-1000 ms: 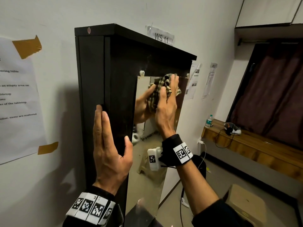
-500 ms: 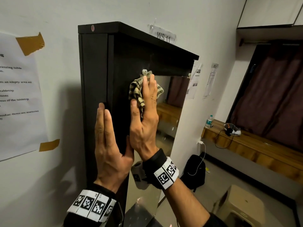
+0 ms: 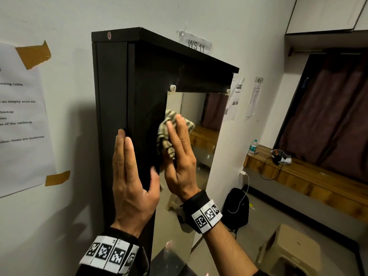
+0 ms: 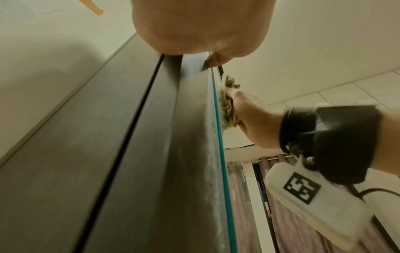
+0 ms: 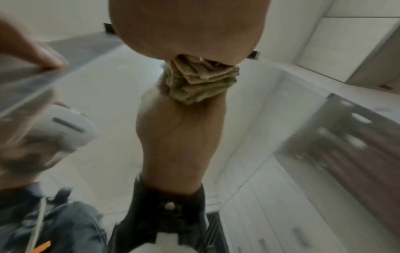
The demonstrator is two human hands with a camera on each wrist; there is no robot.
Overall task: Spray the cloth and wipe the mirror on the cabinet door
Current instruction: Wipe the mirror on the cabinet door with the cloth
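Note:
A tall dark cabinet (image 3: 147, 86) hangs on the wall, and its door carries a long mirror (image 3: 207, 120). My right hand (image 3: 180, 148) presses a crumpled checked cloth (image 3: 166, 134) against the mirror's upper left edge with straight fingers; its thumb is hidden. The left wrist view shows the cloth (image 4: 227, 106) squeezed between that hand (image 4: 251, 116) and the glass edge (image 4: 220, 154). From the right wrist, the cloth (image 5: 199, 80) bunches under the palm. My left hand (image 3: 131, 172) lies flat on the door's dark frame, left of the mirror. No spray bottle is visible.
Taped papers (image 3: 20, 116) cover the wall left of the cabinet. To the right, a wooden ledge (image 3: 298, 176) holds a water bottle (image 3: 253, 147) and a headset (image 3: 280, 157). A black backpack (image 3: 237, 208) and a plastic stool (image 3: 288, 253) stand on the floor.
My right hand slid the cloth from the mirror's top right to its top left, then down along the left edge. The left hand stayed flat on the frame.

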